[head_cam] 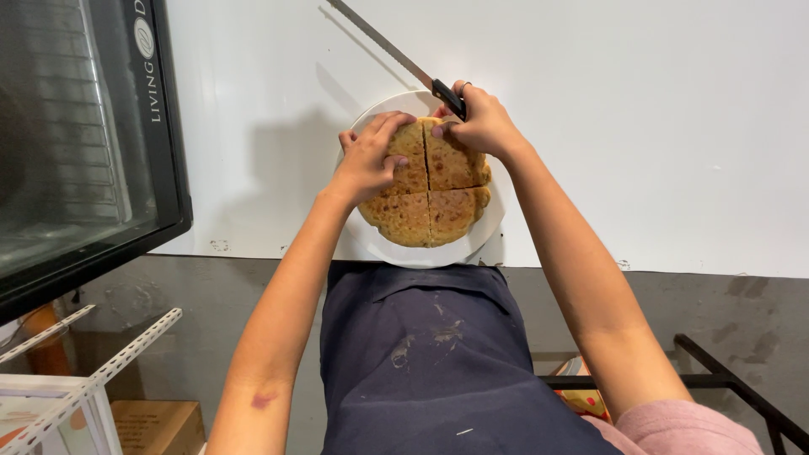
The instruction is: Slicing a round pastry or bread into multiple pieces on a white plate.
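A round, golden-brown flatbread (430, 190) lies on a white plate (493, 232) that sits at the near edge of the white table (657, 126), right in front of the person. The flatbread is cut into four quarters; one cut line runs away from the near edge and another crosses it, so the pieces sit close together in a neat circle.

The left hand (371, 156) rests on the far-left quarter, fingers bent and pressing down on the bread, with the fingertips (396, 122) reaching toward its far rim. It holds nothing; it lies flat-curled on the surface of the bread.

The right hand (480, 122) is closed around the black handle of a long knife (396, 55). The hand sits at the far rim of the flatbread, just above the far-right quarter, and touches the bread with its lower fingers. The thin blade points away from the plate toward the far edge of the table, angled to the left, and casts a narrow shadow on the white surface.

The person wears a dark blue apron (430, 362) with pale smudges and a pink sleeve on the right arm. Past the left edge of the table stands an oven (84, 143) with a black frame and a glass door. Below it show a white slotted metal bar (101, 375) and a cardboard box (156, 425).
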